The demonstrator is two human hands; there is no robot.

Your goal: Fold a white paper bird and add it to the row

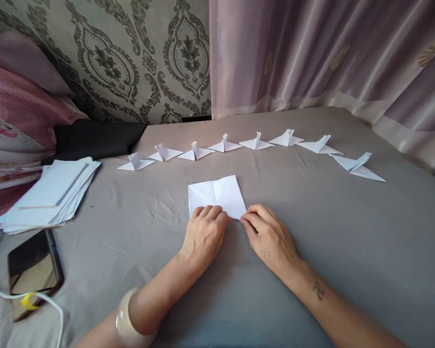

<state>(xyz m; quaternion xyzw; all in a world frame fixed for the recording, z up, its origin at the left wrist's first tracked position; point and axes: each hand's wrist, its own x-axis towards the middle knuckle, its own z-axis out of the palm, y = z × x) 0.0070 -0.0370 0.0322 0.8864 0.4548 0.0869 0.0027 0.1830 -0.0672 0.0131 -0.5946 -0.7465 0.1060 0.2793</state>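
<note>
A white sheet of paper (224, 193) with a crease down its middle lies on the grey cloth in front of me. My left hand (206, 229) rests on its near left edge, fingers curled over the paper and partly hidden from view. At the near right corner, my right hand (266, 229) pinches the paper between thumb and forefinger. Beyond the sheet, several folded white paper figures (224, 144) stand in a curved row, each with flat pointed sides and an upright middle part.
To the left is a stack of white paper (54, 191), with a dark phone (34, 268) and a white cable (54, 304) nearer me. A black item (94, 137) lies behind the stack. Purple curtains (311, 58) hang along the back right, beside a patterned wall (130, 58).
</note>
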